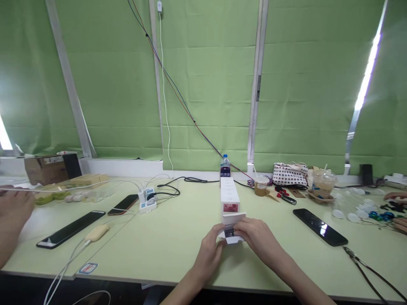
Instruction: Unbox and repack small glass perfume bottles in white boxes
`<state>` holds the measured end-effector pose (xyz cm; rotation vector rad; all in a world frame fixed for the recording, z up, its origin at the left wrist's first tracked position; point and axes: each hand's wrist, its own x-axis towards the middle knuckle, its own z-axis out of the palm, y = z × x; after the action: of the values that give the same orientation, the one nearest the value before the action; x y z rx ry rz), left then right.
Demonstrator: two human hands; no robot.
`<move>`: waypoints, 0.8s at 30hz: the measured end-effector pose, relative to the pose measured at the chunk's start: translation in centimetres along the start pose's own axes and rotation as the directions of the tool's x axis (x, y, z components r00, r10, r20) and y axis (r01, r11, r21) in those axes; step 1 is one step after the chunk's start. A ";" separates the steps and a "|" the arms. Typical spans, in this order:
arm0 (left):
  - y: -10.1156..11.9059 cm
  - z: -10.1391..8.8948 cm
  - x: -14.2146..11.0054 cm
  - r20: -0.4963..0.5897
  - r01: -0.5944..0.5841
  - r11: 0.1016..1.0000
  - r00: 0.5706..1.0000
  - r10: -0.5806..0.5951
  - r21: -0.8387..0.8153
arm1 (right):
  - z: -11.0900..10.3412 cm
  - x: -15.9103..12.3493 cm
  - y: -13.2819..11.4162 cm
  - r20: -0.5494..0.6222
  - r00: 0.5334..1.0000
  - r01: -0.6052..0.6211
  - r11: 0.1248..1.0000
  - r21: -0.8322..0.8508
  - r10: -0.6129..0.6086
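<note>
A small white cardboard box lies low in front of me with its flaps spread. Something dark shows inside it, too small to name. My left hand is closed on the box's left side, thumb near the opening. From the right, my right hand has its fingers bent over the opening, at the dark contents and the box's edge; its fingertips are partly hidden. Just beyond stands a row of white boxes, the nearest with a red picture on its end.
A black phone with a strap lies to the right, another phone to the left. A power strip sits left of the boxes. Behind are a water bottle and drink cups. Other people's hands show at both edges.
</note>
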<state>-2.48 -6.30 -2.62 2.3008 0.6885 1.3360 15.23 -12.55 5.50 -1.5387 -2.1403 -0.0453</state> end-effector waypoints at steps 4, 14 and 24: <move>-0.1 0.0 -0.1 -0.001 0.039 0.999 0.999 -0.039 -0.038 | 0.7 -0.1 0.1 -0.028 1.000 0.013 0.999 -0.050 -0.014; -0.1 0.4 -0.1 0.020 0.229 0.937 0.972 -0.232 -0.263 | 1.4 0.2 0.3 -0.075 0.996 0.042 0.993 -0.109 -0.050; 0.1 0.2 0.2 -0.014 0.238 0.936 0.968 -0.250 -0.259 | -0.7 0.2 0.8 -0.170 0.985 0.059 0.947 0.315 -0.004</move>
<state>-2.21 -6.28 -2.47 1.9180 0.7425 1.2830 16.17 -12.27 6.02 -1.2665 -1.9292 0.1492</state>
